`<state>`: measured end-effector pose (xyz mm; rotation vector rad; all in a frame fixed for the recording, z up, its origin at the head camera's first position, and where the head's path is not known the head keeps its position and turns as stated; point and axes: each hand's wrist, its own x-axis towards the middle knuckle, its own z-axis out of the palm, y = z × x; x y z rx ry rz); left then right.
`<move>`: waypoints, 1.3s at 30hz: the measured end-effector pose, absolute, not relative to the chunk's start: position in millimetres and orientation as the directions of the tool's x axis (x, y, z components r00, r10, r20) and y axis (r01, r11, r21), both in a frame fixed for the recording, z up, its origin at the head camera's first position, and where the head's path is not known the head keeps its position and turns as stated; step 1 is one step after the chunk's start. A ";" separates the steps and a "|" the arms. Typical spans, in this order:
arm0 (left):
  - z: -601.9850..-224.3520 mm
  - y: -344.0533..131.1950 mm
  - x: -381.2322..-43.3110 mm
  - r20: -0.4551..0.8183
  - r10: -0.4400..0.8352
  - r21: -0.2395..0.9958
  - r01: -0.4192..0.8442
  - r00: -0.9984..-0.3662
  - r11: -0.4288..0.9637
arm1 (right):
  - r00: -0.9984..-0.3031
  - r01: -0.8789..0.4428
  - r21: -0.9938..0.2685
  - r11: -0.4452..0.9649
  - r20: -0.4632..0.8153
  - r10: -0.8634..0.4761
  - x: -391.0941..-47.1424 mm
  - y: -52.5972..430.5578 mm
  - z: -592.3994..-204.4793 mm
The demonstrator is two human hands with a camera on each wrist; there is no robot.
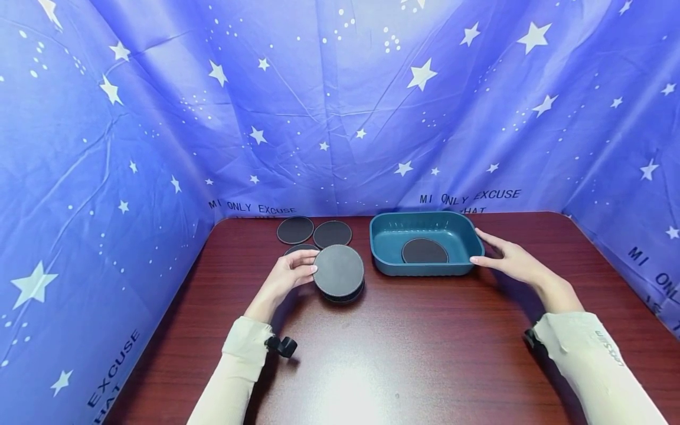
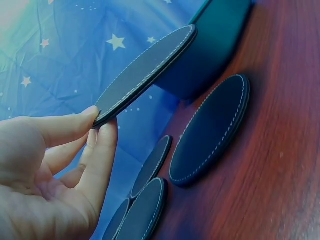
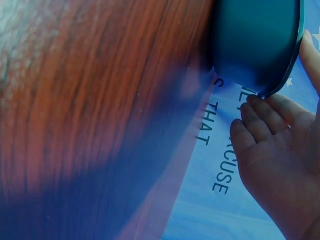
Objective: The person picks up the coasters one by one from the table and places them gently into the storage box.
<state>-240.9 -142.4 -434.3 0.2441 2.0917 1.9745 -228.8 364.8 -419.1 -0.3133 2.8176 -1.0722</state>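
My left hand (image 1: 289, 274) pinches a round dark coaster (image 1: 339, 270) by its left edge, thumb above and fingers beneath. In the left wrist view the held coaster (image 2: 145, 75) is tilted, with pale stitching round its rim. Below it, another coaster (image 2: 210, 132) lies on the table, mostly covered by the held one in the head view. My right hand (image 1: 512, 260) spans the right end of a teal basin (image 1: 382, 260), thumb and fingertips at its rim. A coaster (image 1: 425, 251) lies flat inside the basin. In the right wrist view the fingers are extended beside the basin wall (image 3: 255, 45).
Behind my left hand lie two more coasters, one at the left (image 1: 294, 230) and one nearer the basin (image 1: 332, 235), and a third (image 1: 300, 249) partly hidden by the fingers. A star-printed blue curtain (image 1: 340, 118) borders the brown table (image 1: 425, 342) at the back and sides.
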 end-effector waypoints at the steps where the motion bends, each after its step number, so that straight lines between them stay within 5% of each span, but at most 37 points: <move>1: -433.8 -141.3 -241.5 -0.067 0.290 0.997 -0.051 -0.955 0.063 | -0.973 -0.154 -0.667 0.729 -0.027 -0.231 -228.6 364.8 -419.1; 39: -417.8 -91.8 -261.5 -0.063 0.253 0.993 -0.086 -0.965 -0.083 | -0.975 -0.139 -0.662 0.736 -0.039 -0.219 -224.9 362.4 -415.8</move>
